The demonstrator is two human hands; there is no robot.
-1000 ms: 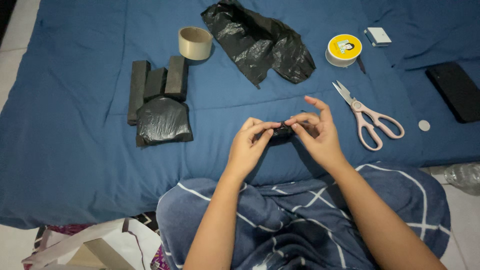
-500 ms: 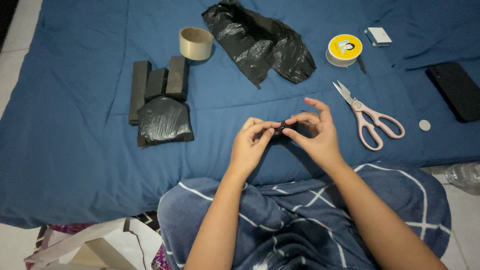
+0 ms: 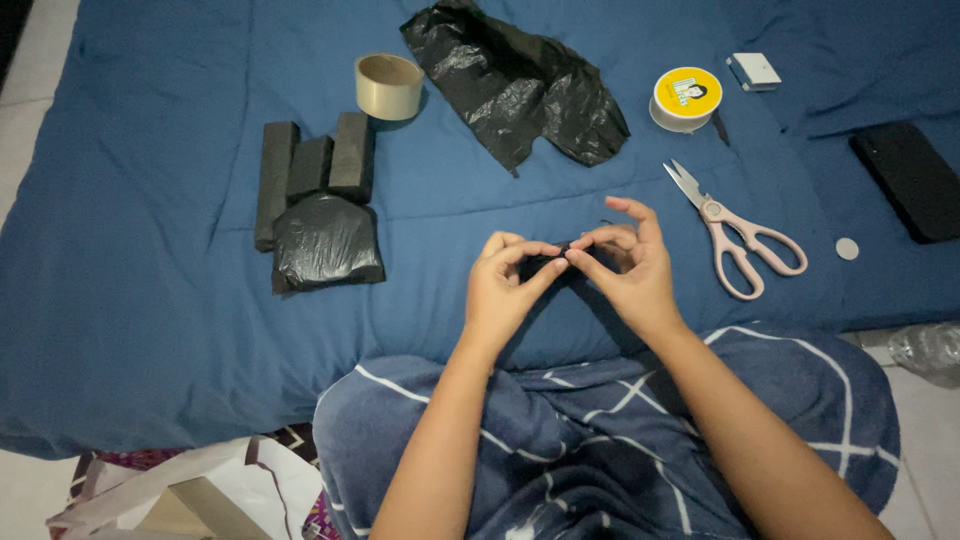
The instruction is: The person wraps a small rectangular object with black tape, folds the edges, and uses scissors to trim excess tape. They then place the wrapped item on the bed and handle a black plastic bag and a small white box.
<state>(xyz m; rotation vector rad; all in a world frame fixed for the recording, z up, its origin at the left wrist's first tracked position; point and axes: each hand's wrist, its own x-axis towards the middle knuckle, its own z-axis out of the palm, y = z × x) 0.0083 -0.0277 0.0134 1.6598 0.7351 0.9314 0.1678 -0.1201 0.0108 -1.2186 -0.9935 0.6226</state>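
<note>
Both hands, left hand (image 3: 505,285) and right hand (image 3: 630,270), have stayed put, fingertips pinching the same small black piece (image 3: 553,262) above the blue blanket (image 3: 150,300); the handling continues.

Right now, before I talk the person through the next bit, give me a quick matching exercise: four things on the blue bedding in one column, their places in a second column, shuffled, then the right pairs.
Things:
1. scissors
2. tape roll
3. black plastic bag
4. small dark piece

Places:
A. pinched between the fingertips of the left hand and the right hand
B. lying flat just right of the right hand
C. spread out at the top centre of the bedding
D. standing just above the dark blocks, top left

Pairs: 1-B, 2-D, 3-C, 4-A
</note>
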